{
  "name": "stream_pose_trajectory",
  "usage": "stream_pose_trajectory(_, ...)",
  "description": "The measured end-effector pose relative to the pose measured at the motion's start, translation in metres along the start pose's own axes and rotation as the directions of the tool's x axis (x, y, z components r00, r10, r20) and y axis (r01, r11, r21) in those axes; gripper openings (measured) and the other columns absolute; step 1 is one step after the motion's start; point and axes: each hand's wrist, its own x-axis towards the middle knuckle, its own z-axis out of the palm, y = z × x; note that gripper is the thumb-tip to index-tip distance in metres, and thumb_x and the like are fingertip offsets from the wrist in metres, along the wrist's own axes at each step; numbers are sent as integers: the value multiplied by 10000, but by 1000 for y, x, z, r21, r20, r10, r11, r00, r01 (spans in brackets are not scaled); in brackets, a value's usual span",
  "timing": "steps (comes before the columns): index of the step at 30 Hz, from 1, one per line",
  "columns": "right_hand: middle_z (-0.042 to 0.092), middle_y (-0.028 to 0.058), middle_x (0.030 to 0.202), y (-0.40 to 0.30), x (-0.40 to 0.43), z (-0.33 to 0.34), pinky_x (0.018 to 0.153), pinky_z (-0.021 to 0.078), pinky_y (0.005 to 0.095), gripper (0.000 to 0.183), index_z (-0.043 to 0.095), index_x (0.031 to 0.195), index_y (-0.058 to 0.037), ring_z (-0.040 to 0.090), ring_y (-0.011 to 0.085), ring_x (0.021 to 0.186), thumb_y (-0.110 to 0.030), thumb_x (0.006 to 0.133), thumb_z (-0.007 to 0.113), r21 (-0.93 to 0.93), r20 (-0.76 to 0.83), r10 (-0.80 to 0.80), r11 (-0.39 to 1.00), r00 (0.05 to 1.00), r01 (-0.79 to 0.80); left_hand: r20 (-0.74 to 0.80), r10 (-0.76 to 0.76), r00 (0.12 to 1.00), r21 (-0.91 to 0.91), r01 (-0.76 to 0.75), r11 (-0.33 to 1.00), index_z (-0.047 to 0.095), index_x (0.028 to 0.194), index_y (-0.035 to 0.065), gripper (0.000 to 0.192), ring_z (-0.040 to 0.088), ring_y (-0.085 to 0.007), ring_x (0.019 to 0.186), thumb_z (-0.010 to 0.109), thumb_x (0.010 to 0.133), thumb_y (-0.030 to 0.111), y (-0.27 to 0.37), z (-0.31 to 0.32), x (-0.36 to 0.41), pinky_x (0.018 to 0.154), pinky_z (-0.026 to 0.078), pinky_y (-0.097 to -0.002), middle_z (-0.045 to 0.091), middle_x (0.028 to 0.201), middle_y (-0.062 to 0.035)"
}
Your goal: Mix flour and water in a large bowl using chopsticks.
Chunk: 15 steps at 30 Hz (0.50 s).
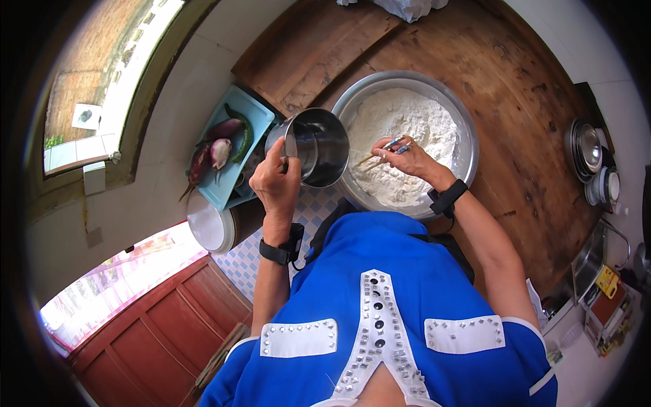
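A large metal basin (467, 168) holding white flour stands on the wooden table before me. My right hand (409, 158) grips a pair of chopsticks (375, 164) with patterned ends, their tips down in the flour at the basin's left side. My left hand (277, 183) is closed around the handle of a stainless steel pot (323, 147). The pot is tilted, its mouth facing the basin and its rim at or over the basin's left edge. Whether any liquid leaves the pot cannot be told. Part of the flour near the chopsticks looks clumpy.
Left of the pot, a light blue plastic tray (226, 185) holds eggplants and a green pepper. A white bucket (212, 224) is below it. A wooden board (310, 51) lies at the upper left of the table (519, 122). Stacked metal bowls (585, 147) stand at the right edge.
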Motion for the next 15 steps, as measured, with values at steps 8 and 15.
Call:
stream_pose_trajectory(8, 601, 43, 688, 28, 22, -62, 638, 442, 262, 194, 649, 922, -28, 540, 108, 660, -207, 864, 601, -235, -432, -261, 957, 863, 171, 5, -35, 999, -30, 35, 999, 672, 984, 56, 342, 597, -243, 515, 613, 648, 42, 8, 4, -5, 546, 487, -308, 593, 589, -121)
stream_pose_trajectory(15, 634, 128, 805, 38, 18, -44, 662, 462, 319, 228, 653, 937, -51, 587, 197, 698, -249, 862, 567, -197, -282, -163, 974, 945, 109, 9, 2, 1000, -50, -1, 999, 672, 983, 60, 331, 604, -240, 516, 615, 657, 49, 26, 24, 5, 544, 488, -302, 595, 589, -129)
